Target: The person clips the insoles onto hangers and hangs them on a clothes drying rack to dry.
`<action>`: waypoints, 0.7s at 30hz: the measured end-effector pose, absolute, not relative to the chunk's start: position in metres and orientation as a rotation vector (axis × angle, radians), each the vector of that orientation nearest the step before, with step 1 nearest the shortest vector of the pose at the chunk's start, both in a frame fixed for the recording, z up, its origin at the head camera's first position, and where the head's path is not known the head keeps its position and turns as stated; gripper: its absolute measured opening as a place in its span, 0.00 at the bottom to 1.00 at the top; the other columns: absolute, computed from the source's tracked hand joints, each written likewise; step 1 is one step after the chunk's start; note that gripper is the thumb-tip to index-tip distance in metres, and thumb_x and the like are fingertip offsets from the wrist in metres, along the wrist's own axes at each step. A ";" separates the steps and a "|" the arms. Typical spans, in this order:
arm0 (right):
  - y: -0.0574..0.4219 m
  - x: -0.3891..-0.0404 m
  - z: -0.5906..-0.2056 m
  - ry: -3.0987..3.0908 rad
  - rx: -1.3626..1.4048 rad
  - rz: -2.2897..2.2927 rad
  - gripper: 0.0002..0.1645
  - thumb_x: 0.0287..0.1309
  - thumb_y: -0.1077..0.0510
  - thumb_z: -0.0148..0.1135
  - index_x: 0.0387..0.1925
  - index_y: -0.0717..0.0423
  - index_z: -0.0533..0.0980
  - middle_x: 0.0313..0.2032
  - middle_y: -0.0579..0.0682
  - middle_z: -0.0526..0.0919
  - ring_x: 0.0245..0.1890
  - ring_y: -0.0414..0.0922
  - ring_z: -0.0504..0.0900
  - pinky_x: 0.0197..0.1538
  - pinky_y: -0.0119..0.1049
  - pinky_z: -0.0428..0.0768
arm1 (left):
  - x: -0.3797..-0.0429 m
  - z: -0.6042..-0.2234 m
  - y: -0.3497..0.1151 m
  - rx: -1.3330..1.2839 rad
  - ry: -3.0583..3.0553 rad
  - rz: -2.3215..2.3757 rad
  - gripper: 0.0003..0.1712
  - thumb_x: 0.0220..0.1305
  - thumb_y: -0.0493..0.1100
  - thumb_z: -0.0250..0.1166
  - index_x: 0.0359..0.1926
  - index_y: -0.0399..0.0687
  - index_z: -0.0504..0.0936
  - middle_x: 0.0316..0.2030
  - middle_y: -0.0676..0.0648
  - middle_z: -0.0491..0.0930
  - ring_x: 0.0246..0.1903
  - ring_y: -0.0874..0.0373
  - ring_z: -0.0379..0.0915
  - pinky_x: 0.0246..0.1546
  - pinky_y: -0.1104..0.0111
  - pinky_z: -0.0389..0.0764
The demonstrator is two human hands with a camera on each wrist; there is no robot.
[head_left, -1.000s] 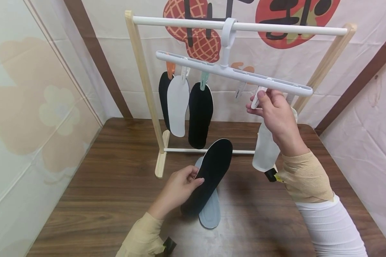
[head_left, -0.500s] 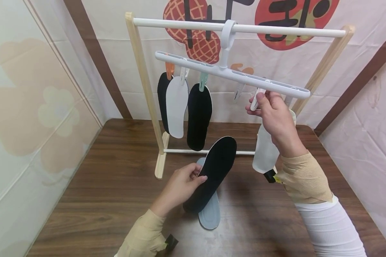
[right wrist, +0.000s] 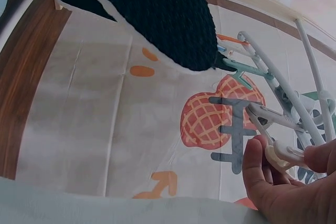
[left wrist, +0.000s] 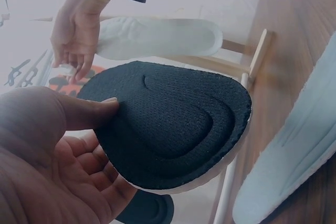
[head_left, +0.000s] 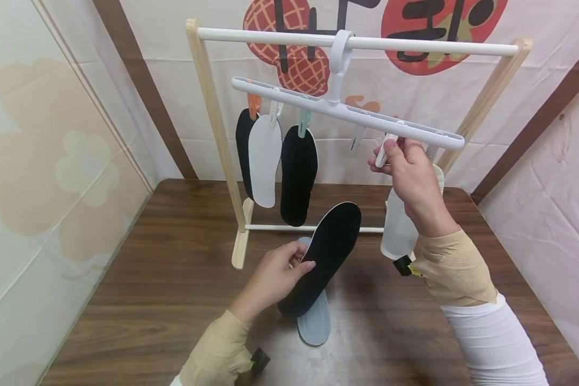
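My left hand point(head_left: 272, 276) pinches the edge of a black insole point(head_left: 330, 249), thumb on its dark face; the insole slants, one end up to the right. The left wrist view shows raised curved ridges on this insole point(left wrist: 173, 114). Below it a grey insole point(head_left: 315, 324) lies on the table, partly covered. My right hand point(head_left: 417, 177) pinches a white clip point(head_left: 380, 156) under the grey-white hanger point(head_left: 347, 111); the held insole is apart from this clip. In the right wrist view, thumb and fingers squeeze the clip point(right wrist: 283, 153).
From clips at the hanger's left hang a black insole point(head_left: 244, 153), a white insole point(head_left: 264, 166) and another black insole point(head_left: 299, 179). A pale insole point(head_left: 398, 230) hangs at the right, behind my wrist. An unused clip point(head_left: 358, 140) hangs near the middle. The wooden rack point(head_left: 211, 107) supports everything.
My left hand has moved slightly up and to the right with the black insole, bringing its upper end closer to the hanger. The right hand stays on the white clip.
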State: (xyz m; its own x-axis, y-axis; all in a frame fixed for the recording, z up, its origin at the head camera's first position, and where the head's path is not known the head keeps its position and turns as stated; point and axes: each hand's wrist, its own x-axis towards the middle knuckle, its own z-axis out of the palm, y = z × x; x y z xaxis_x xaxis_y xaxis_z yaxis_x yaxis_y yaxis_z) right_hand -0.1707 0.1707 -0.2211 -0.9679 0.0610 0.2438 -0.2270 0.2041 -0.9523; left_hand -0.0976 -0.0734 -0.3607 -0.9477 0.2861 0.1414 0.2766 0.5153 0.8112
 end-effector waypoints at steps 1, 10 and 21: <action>0.171 -0.171 -0.221 -2.244 0.156 1.851 0.27 0.79 0.53 0.43 0.73 0.54 0.58 0.42 0.55 0.74 0.42 0.45 0.81 0.50 0.30 0.82 | -0.098 -0.360 -0.073 0.513 2.728 1.454 0.10 0.63 0.40 0.71 0.44 0.43 0.83 0.36 0.51 0.83 0.35 0.59 0.78 0.42 0.64 0.78; 0.170 -0.171 -0.221 -2.160 0.168 1.925 0.29 0.79 0.55 0.45 0.75 0.57 0.57 0.43 0.51 0.74 0.42 0.43 0.81 0.47 0.28 0.80 | -0.101 -0.356 -0.068 0.563 2.730 1.456 0.09 0.63 0.40 0.71 0.44 0.45 0.83 0.35 0.52 0.83 0.34 0.60 0.79 0.43 0.64 0.78; 0.169 -0.169 -0.221 -1.932 0.119 2.092 0.20 0.76 0.59 0.50 0.65 0.59 0.67 0.43 0.51 0.77 0.42 0.44 0.81 0.44 0.29 0.82 | -0.103 -0.353 -0.062 0.609 2.738 1.457 0.09 0.63 0.41 0.71 0.43 0.45 0.83 0.35 0.52 0.84 0.34 0.60 0.79 0.41 0.66 0.78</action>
State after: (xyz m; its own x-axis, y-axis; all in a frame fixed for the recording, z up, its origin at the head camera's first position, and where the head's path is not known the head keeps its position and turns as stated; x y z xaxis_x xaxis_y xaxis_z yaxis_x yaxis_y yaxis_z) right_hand -0.1687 0.1686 -0.2206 -0.9544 0.1557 0.2548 -0.2664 -0.0584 -0.9621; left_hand -0.1034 -0.0620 -0.3530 -0.9256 0.3248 0.1946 0.3428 0.5009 0.7947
